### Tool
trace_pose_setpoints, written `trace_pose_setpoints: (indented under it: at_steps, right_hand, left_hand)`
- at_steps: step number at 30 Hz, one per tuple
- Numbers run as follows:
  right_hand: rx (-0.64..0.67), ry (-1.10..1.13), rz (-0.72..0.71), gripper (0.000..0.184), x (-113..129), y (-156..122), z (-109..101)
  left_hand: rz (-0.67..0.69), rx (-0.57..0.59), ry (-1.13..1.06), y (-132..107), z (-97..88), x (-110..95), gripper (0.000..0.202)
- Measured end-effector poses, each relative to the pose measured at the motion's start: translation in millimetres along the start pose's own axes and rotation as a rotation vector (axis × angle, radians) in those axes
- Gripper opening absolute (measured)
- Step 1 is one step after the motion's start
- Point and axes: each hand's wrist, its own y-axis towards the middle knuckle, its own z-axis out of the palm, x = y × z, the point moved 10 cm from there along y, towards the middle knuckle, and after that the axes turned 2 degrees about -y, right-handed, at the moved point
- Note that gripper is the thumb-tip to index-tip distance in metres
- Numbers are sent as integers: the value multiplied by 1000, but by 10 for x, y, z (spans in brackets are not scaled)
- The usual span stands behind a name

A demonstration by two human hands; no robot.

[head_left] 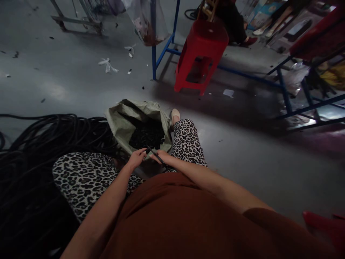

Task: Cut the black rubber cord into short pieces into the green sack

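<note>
Just above the near rim of an open woven sack (118, 126), my two hands are close together. My left hand (137, 158) is closed, its fingertips pinching a small black piece (148, 149). My right hand (160, 157) is wrapped round a slim dark tool (162, 162) with a thin pointed end; whether it is a knife or scissors I cannot tell. The tool's tip lies beside the left fingertips. Inside the sack is a heap of small black pieces (147, 135), too dark to make out singly.
Long black hoses or cables (81, 131) lie coiled on the floor at left, against the sack. Ahead stands a red plastic stool (205, 39) by a blue metal frame (153, 61) with a hanging clear bag (147, 21). Other people's legs show beyond. Scraps litter the floor.
</note>
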Motion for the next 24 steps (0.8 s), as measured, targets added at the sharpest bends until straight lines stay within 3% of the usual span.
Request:
trace_pose_setpoints:
  at_steps: [7,24]
  right_hand:
    - [-65,19,59,45,-111,81,-36]
    - [52,108,200,49,-170,3,-1]
  left_hand:
    - [51,-66,54,19,-62,17,44]
    - [-2,-132,83,48,-180,166,43]
